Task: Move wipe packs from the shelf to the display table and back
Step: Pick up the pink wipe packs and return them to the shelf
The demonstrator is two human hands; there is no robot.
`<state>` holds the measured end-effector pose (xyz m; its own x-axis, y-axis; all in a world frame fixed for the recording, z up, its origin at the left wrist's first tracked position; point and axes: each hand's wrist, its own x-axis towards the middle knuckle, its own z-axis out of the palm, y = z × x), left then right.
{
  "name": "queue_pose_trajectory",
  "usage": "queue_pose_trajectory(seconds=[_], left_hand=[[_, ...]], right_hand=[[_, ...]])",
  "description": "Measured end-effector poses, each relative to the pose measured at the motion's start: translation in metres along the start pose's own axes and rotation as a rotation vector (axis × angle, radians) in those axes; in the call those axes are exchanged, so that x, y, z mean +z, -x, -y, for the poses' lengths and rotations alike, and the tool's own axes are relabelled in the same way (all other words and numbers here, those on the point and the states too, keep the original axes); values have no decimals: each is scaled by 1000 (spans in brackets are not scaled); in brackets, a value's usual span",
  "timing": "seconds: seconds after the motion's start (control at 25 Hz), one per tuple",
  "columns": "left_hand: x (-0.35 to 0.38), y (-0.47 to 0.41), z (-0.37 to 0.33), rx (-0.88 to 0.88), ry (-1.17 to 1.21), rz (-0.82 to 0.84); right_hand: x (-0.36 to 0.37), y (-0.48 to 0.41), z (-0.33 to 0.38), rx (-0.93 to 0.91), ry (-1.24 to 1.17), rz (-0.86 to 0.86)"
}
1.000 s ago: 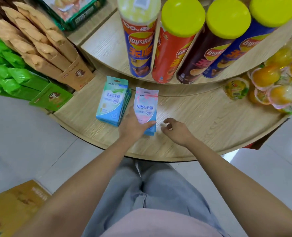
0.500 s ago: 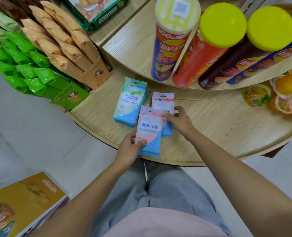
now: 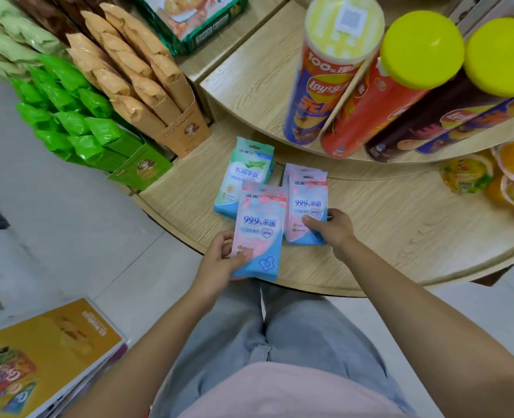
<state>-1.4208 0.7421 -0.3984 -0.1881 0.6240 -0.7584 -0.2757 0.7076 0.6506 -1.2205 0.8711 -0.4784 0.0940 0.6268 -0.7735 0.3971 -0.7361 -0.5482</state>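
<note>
My left hand (image 3: 219, 260) grips the lower corner of a pink-and-blue wipe pack (image 3: 260, 227), held lifted near the front edge of the round wooden display table (image 3: 400, 236). My right hand (image 3: 331, 226) pinches the top pack of a small pink-and-blue stack (image 3: 307, 200) that lies on the table; further packs show beneath it. A stack of green-and-blue wipe packs (image 3: 246, 173) lies just left of it, partly hidden by the lifted pack.
Lay's chip tubes (image 3: 325, 86) stand on the raised upper tier (image 3: 249, 79). Orange jelly cups (image 3: 491, 176) sit at the right. Green and tan snack bags in boxes (image 3: 105, 110) line the left. A yellow poster board (image 3: 44, 351) leans at lower left on the floor.
My left hand lifted one pink pack off the stack and drew it toward me. My right hand came onto the remaining pink stack and now grips its top pack.
</note>
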Motion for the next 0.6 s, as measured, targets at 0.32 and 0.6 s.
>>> queue_pose_trajectory(seconds=[0.32,0.6], left_hand=[[26,-14,-33,16,-146,242],[89,-16,-58,132,-582,643]], right_hand=[[-52,56,-19,19,-342,28],[-79,172,-108,-49,-967,-338]])
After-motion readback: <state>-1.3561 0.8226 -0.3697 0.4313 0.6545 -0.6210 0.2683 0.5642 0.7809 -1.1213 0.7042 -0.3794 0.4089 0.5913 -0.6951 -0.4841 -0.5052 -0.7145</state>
